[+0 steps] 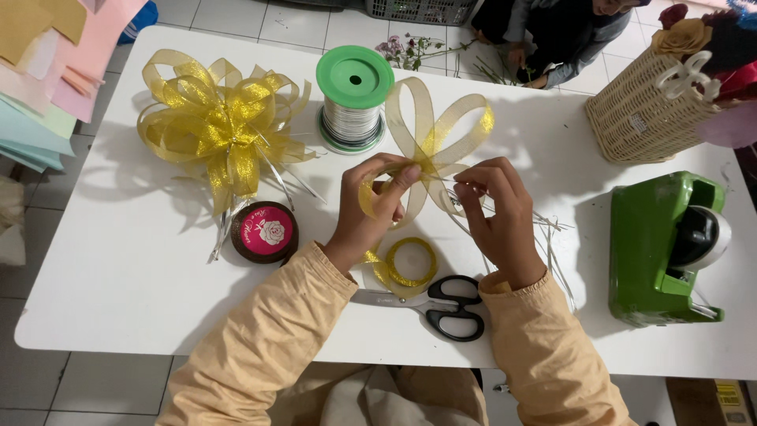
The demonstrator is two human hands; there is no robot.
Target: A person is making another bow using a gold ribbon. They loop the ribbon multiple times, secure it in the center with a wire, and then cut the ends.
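My left hand (371, 207) pinches the centre of a looped gold sheer ribbon (438, 126), whose two loops fan up and away from my fingers. My right hand (495, 217) sits just right of the pinch, fingertips closed on a thin silver wire at the ribbon's centre. More gold ribbon curls below my hands in a small coil (410, 263). Black-handled scissors (443, 304) lie on the white table (118, 260) near my wrists.
A finished gold ribbon bow (217, 126) lies at the left with a round pink-topped ribbon roll (264, 231) below it. A green-capped spool of silver wire (354, 96) stands behind. A green tape dispenser (662, 248), wicker basket (639, 110), coloured paper sheets (39, 71), another person (552, 35).
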